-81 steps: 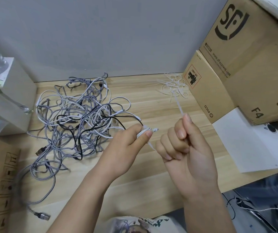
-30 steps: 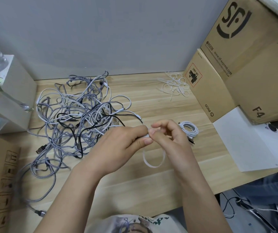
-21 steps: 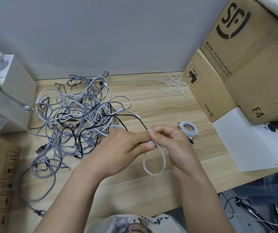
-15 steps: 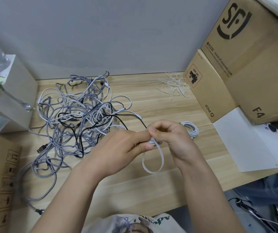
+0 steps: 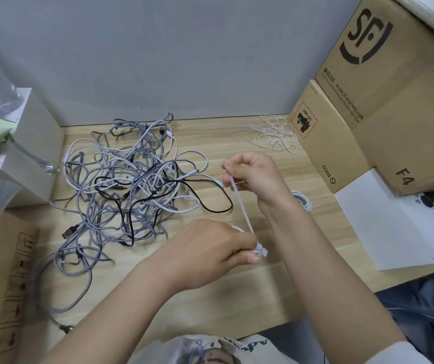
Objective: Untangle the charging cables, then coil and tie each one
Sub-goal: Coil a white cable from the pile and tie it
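A pale wooden bench (image 5: 236, 298) stands against a plain grey wall, seen from a camera worn on the person's head. Along the right edge of the bench sit two stacked cardboard boxes (image 5: 384, 106) with a white sheet of paper (image 5: 384, 227) in front of them; at the back right corner lies a small heap of spare white cable ties (image 5: 276, 136). A white box (image 5: 29, 153) stands at the left edge.

Over the left half of the bench sprawls the tangle of charging cables (image 5: 131, 185) — grey braided, white and one black — not yet sorted. Near the right edge, partly hidden behind the right forearm, lies a coiled white cable (image 5: 302, 199), apparently one already done.

At the front middle, the left hand (image 5: 210, 253) has its fingers curled round a small white cable bundle (image 5: 260, 250), most of it hidden in the grip. The right hand (image 5: 252, 174), raised toward the back of the bench, pinches the tail of a white cable tie (image 5: 242, 206) in closed fingers.

Half a second ago the tie hung as an open loop between the two hands held together. Now the hands are apart and the tie runs straight and taut from the bundle up to the right hand — the loop looks cinched down. That suggests this cable is nearly tied, with the large tangle left to work through.
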Demonstrator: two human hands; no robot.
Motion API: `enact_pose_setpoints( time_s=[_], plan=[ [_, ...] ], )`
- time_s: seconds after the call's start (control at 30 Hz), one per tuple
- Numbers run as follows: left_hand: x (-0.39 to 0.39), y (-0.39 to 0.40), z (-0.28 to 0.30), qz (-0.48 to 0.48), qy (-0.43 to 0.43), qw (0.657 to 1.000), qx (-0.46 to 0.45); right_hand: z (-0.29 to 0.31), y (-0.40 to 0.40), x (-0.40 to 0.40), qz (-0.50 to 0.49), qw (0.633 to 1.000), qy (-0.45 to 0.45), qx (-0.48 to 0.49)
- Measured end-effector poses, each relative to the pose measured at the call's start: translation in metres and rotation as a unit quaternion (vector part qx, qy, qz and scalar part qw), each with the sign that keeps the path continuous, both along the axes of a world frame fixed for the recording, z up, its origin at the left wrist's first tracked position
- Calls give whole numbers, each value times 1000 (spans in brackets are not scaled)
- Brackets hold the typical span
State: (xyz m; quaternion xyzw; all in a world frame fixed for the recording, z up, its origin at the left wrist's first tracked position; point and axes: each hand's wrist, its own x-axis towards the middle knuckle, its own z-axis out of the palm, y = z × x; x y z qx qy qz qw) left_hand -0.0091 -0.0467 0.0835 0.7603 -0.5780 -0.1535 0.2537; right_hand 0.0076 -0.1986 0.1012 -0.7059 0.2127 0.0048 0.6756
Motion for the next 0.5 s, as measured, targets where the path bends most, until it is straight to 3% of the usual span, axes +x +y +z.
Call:
enact_pose_setpoints(
  time_s=[0.2,0.33,0.43,0.5],
  plan=[
    [-3,2,-1,60,-3,998,37,-7,-8,10,-125,992,-8,27],
    [-8,-3,-7,138,25,987,76,-3,2,11,-161,968,-42,189],
    [-7,-5,-24,220,94,963,122,11,6,8,-133,935,-52,325],
    [-2,-6,-34,263,119,950,120,18,14,1,-96,928,-54,356]
  ],
)
